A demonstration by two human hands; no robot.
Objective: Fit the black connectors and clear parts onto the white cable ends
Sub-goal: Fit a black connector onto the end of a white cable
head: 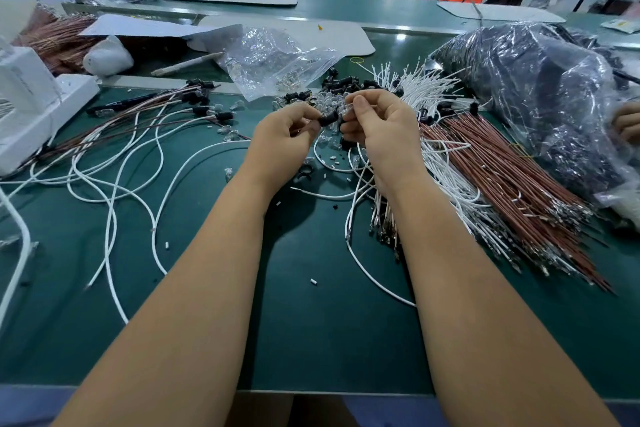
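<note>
My left hand (pixel 289 135) pinches a small black connector (pixel 328 118) between thumb and fingers, above the green table. My right hand (pixel 375 121) meets it from the right and pinches a clear part (pixel 347 107) at its fingertips. Behind the hands lies a heap of loose black connectors and clear parts (pixel 322 94). A fan of white cables (pixel 429 87) spreads to the right of the hands, and one white cable (pixel 363 267) loops below my right wrist.
Finished cables with black ends (pixel 194 104) trail off to the left. A bundle of red-brown wires (pixel 512 180) lies at the right beside a large bag of black parts (pixel 540 94). A clear bag (pixel 273 59) sits behind; a white device (pixel 31 104) at the left.
</note>
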